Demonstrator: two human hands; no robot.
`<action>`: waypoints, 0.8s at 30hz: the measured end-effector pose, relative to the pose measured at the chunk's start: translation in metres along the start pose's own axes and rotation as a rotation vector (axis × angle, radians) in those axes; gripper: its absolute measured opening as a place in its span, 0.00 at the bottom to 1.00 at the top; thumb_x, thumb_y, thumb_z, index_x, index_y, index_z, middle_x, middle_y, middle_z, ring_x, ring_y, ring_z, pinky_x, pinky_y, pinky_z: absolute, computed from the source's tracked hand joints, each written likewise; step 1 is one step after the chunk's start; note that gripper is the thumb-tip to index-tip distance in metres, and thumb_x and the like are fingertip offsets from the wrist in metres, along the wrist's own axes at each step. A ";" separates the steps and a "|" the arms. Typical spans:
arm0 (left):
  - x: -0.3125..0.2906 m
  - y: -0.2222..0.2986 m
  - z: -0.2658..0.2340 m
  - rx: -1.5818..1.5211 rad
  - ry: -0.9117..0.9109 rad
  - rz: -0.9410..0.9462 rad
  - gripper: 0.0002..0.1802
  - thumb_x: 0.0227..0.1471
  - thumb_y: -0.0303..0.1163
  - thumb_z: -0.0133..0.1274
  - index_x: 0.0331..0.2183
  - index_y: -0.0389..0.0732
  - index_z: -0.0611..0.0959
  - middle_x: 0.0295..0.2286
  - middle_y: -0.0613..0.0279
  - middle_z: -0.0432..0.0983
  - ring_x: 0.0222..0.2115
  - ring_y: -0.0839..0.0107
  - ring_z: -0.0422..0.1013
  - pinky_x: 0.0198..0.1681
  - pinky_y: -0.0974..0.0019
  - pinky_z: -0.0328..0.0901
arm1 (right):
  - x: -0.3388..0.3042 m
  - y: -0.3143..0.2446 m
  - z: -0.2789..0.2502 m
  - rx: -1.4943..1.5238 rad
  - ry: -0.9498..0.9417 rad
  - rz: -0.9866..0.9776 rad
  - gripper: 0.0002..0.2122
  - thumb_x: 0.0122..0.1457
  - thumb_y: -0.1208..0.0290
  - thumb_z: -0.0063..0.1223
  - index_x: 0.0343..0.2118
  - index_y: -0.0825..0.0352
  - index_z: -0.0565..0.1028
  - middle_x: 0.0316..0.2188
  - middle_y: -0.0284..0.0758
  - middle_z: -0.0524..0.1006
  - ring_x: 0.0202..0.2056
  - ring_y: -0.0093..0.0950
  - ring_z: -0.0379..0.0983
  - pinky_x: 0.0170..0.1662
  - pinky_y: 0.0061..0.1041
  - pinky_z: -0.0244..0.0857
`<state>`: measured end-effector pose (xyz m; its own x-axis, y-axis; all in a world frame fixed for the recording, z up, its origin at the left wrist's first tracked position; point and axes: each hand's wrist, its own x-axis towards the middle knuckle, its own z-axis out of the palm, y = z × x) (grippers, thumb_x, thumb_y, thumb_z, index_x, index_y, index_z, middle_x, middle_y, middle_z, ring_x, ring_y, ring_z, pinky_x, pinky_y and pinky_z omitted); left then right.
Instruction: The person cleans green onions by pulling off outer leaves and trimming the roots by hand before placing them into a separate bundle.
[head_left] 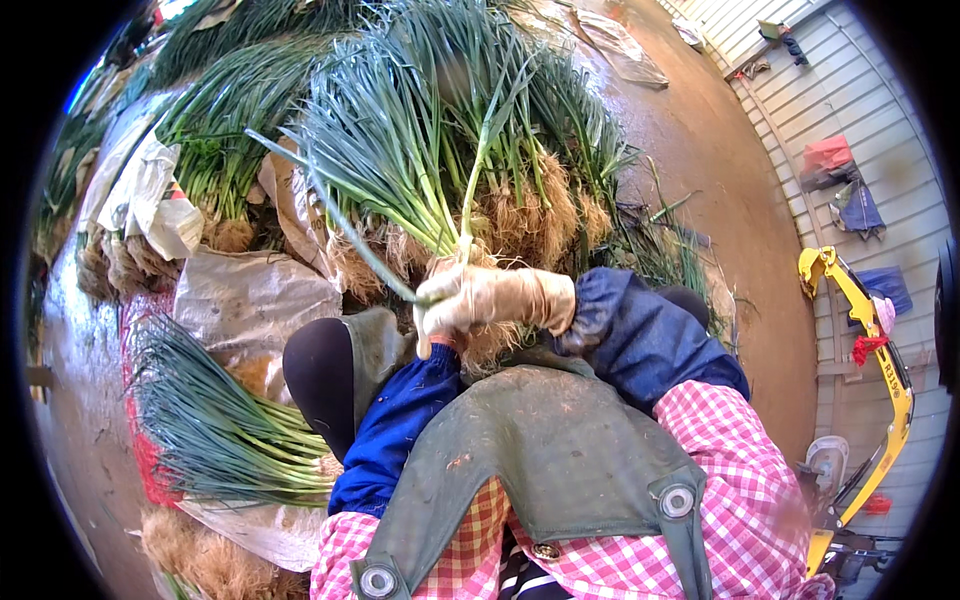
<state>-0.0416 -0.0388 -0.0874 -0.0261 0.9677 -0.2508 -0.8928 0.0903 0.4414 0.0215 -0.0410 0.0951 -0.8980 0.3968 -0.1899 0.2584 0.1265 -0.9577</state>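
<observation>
In front of my knees, my right hand (458, 303), in a pale, soiled glove, closes on a long blue-green green onion leaf (352, 232) slanting up to the left. My left hand (447, 342) sits underneath, mostly covered by the right glove, and its fingers are hidden. A green onion stalk (468, 205) rises upright just above the gloves. Stringy roots (490, 345) hang below the right glove; which stalk they belong to cannot be told. Right beyond my hands stands a thick pile of green onions (400, 110) with tan roots.
Another green onion bundle (230, 430) lies to my left on red netting and pale sacking. More green onions (240, 110) and white sacks (150, 195) lie at the far left. Loose leaves (660, 255) litter the right side. A yellow jointed arm (885, 370) stands by the wall.
</observation>
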 end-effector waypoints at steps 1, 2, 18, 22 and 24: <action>0.000 -0.002 0.005 0.030 -0.004 -0.009 0.14 0.59 0.37 0.45 0.41 0.38 0.77 0.30 0.66 0.72 0.28 0.75 0.67 0.29 0.71 0.63 | -0.007 -0.008 0.003 0.001 0.013 0.171 0.06 0.55 0.69 0.55 0.31 0.62 0.81 0.25 0.31 0.76 0.30 0.21 0.72 0.34 0.19 0.65; 0.001 -0.007 0.010 0.060 -0.008 -0.019 0.14 0.59 0.37 0.46 0.41 0.38 0.77 0.30 0.66 0.72 0.27 0.76 0.67 0.28 0.71 0.62 | -0.008 0.024 -0.006 -0.038 0.037 -0.107 0.06 0.55 0.70 0.56 0.33 0.65 0.80 0.25 0.30 0.76 0.27 0.18 0.71 0.31 0.18 0.64; -0.002 0.015 0.026 0.154 -0.031 -0.011 0.13 0.53 0.32 0.53 0.40 0.36 0.78 0.30 0.61 0.76 0.28 0.72 0.72 0.30 0.70 0.68 | -0.003 0.117 -0.091 0.105 0.483 0.109 0.08 0.57 0.72 0.52 0.36 0.70 0.77 0.28 0.28 0.76 0.30 0.18 0.69 0.36 0.21 0.64; -0.006 0.016 0.033 0.098 -0.155 0.077 0.13 0.52 0.30 0.54 0.40 0.37 0.78 0.31 0.59 0.77 0.28 0.71 0.74 0.30 0.70 0.70 | -0.003 0.151 -0.077 -0.021 0.755 0.156 0.10 0.57 0.68 0.53 0.38 0.68 0.77 0.28 0.28 0.78 0.29 0.22 0.69 0.35 0.24 0.64; -0.005 0.016 0.038 -0.023 -0.011 -0.037 0.12 0.49 0.24 0.53 0.39 0.38 0.77 0.31 0.60 0.76 0.29 0.70 0.74 0.32 0.70 0.71 | -0.009 0.168 -0.064 -0.039 0.790 0.195 0.13 0.58 0.60 0.53 0.39 0.64 0.77 0.28 0.28 0.78 0.28 0.22 0.70 0.31 0.23 0.64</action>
<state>-0.0392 -0.0333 -0.0463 0.0124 0.9663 -0.2570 -0.9033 0.1211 0.4115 0.0955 0.0347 -0.0508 -0.3234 0.9373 -0.1298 0.4093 0.0149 -0.9123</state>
